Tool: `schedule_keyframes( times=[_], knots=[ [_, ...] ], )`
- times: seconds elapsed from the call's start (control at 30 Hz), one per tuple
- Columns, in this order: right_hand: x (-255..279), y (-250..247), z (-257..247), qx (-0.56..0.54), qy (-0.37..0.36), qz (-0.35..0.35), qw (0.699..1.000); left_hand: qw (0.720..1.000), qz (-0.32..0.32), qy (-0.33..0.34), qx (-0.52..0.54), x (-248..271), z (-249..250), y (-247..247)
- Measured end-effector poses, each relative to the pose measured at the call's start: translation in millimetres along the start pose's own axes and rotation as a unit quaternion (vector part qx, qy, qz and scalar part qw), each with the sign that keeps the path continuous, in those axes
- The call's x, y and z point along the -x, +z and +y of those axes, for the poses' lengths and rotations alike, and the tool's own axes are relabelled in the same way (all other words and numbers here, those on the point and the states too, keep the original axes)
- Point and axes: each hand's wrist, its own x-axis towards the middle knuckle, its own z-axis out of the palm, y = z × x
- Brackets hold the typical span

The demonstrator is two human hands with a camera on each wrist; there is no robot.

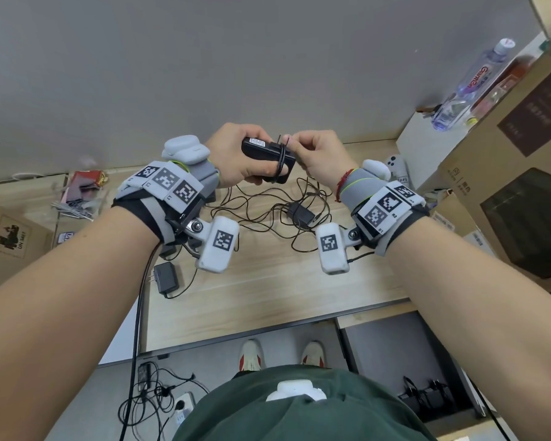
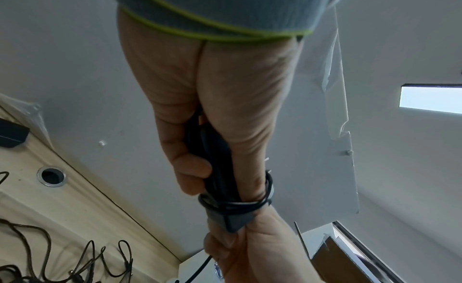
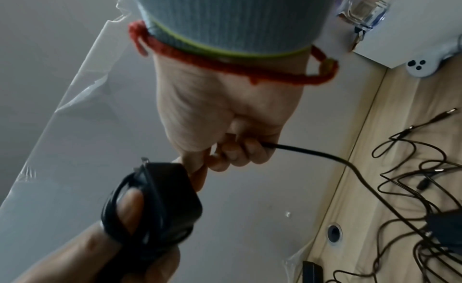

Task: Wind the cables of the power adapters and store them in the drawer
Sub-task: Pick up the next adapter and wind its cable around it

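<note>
My left hand [image 1: 236, 157] grips a black power adapter [image 1: 263, 152] above the desk, with several turns of its thin black cable [image 1: 281, 160] wound round its body. The same adapter [image 3: 172, 198] and its coils [image 2: 237, 205] appear in both wrist views, one left finger caught under the loops. My right hand [image 1: 312, 154] pinches the cable's loose part [image 3: 312, 153] right beside the adapter. More adapters lie on the desk: one [image 1: 301, 214] in a tangle of cables [image 1: 268, 211], another [image 1: 166, 276] near my left wrist. In the open drawer [image 1: 452, 383] at lower right sit dark wound adapters [image 1: 427, 399].
A wooden desk [image 1: 268, 297] runs to a grey wall. Cardboard boxes [image 1: 506, 154], a water bottle [image 1: 468, 87] and a white box [image 1: 423, 144] crowd the right side. Clutter and a small box [image 1: 10, 237] sit at left. Floor cables and a power strip [image 1: 159, 396] lie below.
</note>
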Motion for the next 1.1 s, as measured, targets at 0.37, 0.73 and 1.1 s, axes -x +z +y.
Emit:
schedule_keyframes(
  times=[0.37, 0.73, 1.1],
  knots=[
    [17.7, 22.2, 5.0, 0.033, -0.026, -0.094, 0.995, 0.996, 0.07, 0.027, 0.048, -12.1, -4.8, -4.8],
    [13.2, -1.5, -22.3, 0.068, -0.04, -0.074, 0.994, 0.994, 0.105, -0.013, 0.03, -8.7, -16.0, -12.0],
    [-11.1, -31.8, -30.7, 0.035, -0.061, 0.022, 0.997, 0.999, 0.018, 0.014, -0.047, -2.4, -8.6, -2.4]
  ],
)
